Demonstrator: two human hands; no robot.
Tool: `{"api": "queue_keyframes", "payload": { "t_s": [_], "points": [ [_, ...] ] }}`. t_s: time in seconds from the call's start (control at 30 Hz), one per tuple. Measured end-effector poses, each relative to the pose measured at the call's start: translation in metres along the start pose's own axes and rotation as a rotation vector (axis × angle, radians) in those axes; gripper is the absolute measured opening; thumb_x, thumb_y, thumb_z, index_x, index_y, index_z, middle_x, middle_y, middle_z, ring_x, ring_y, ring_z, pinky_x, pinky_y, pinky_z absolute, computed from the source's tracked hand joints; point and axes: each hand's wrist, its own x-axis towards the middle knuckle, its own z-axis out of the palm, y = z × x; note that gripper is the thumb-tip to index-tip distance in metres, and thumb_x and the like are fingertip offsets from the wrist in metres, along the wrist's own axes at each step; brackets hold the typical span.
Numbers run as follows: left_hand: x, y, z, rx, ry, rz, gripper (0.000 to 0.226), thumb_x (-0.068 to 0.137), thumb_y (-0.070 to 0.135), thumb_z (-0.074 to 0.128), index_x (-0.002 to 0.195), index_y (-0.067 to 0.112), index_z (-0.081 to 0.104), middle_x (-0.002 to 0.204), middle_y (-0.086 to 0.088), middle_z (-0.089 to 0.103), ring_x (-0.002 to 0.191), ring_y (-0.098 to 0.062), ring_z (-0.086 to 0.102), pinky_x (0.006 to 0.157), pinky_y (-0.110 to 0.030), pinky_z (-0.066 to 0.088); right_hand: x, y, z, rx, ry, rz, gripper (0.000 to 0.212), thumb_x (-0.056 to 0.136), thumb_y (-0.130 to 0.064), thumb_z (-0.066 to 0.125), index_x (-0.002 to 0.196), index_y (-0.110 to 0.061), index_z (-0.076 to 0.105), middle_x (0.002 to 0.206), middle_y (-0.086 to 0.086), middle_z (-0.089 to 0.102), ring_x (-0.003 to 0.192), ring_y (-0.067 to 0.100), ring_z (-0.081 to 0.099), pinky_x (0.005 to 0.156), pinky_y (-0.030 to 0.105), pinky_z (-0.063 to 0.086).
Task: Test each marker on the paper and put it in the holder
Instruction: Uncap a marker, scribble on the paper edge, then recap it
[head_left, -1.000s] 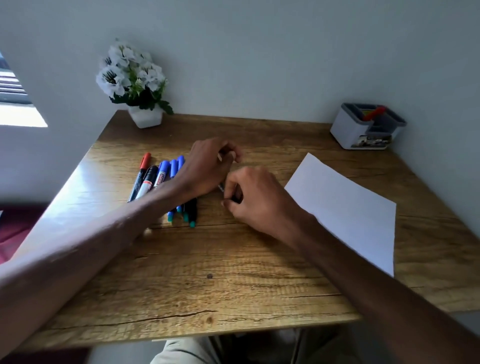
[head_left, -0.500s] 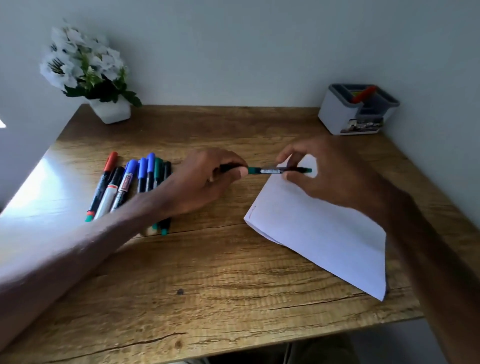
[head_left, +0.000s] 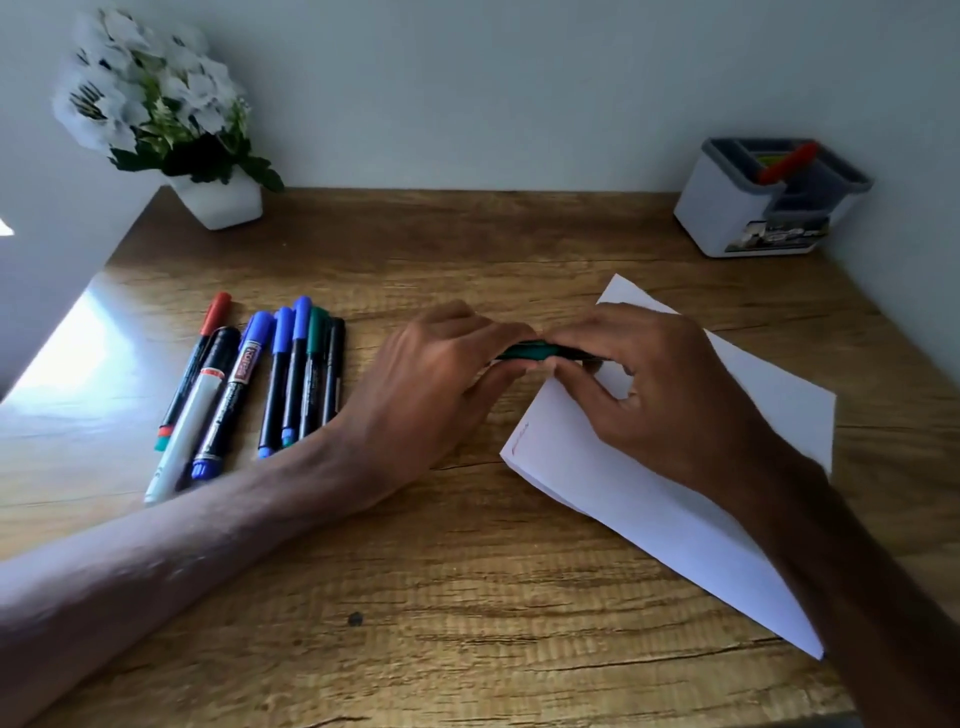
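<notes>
Marker (head_left: 524, 351) lies crosswise, pinched end to end between left hand (head_left: 436, 384) and right hand (head_left: 660, 395), just over the paper's (head_left: 623, 499) near-left edge.

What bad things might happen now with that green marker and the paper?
Both hands, left and right, grip the green marker right above the paper's edge. If its tip is bare, it might smear the sheet or a finger. The left forearm lies close to the loose markers, so a sweep could roll them. The right wrist rests on the paper and might drag it.
</notes>
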Motion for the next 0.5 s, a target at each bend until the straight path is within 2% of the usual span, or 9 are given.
{"api": "queue_keyframes", "payload": {
  "t_s": [0.1,0.23,0.4,0.47,0.5],
  "points": [
    [-0.0021,0.0018,0.0001,0.012,0.012,0.017,0.029,0.098,0.023,0.068,0.120,0.004,0.073,0.096,-0.008,0.078,0.085,-0.024,0.069,0.066,-0.042,0.059,-0.0003,-0.0022,-0.0003,-0.001,0.019,-0.006,0.031,0.093,-0.033,0.065,0.114,-0.013,0.077,0.099,0.000,0.078,0.084,0.015,0.068,0.070,0.036,0.059],
    [-0.0020,0.0008,0.0005,0.004,0.019,-0.015,0.029,0.097,0.027,0.066,0.116,0.006,0.074,0.094,-0.006,0.077,0.083,-0.022,0.070,0.064,-0.043,0.059,0.0005,-0.0048,0.0020,-0.006,0.015,-0.020,0.033,0.094,-0.034,0.065,0.116,-0.013,0.077,0.099,0.000,0.078,0.080,0.012,0.067,0.068,0.033,0.058],
    [-0.0030,-0.0010,-0.0004,0.026,0.047,-0.016,0.031,0.098,0.028,0.065,0.118,0.004,0.073,0.098,-0.007,0.078,0.090,-0.023,0.069,0.068,-0.043,0.059,-0.0006,-0.0052,0.0025,-0.104,0.040,-0.032,0.033,0.094,-0.036,0.066,0.117,-0.016,0.077,0.091,-0.002,0.077,0.072,0.002,0.050,0.060,0.017,0.041],
    [-0.0036,-0.0016,-0.0004,0.045,0.062,0.012,0.032,0.096,0.026,0.067,0.119,0.003,0.074,0.097,-0.008,0.078,0.091,-0.023,0.066,0.067,-0.042,0.058,-0.0018,-0.0049,0.0023,-0.123,0.057,-0.056,0.034,0.093,-0.036,0.068,0.116,-0.014,0.078,0.090,-0.001,0.078,0.072,0.000,0.049,0.060,0.012,0.033],
    [-0.0039,-0.0021,-0.0006,0.048,0.067,0.024,0.032,0.095,0.024,0.069,0.118,0.003,0.075,0.096,-0.008,0.079,0.091,-0.024,0.065,0.067,-0.042,0.058,-0.0027,-0.0046,0.0026,-0.126,0.065,-0.070,0.034,0.092,-0.036,0.069,0.116,-0.013,0.078,0.088,0.000,0.078,0.070,0.002,0.052,0.060,0.012,0.033]
  ]
}}
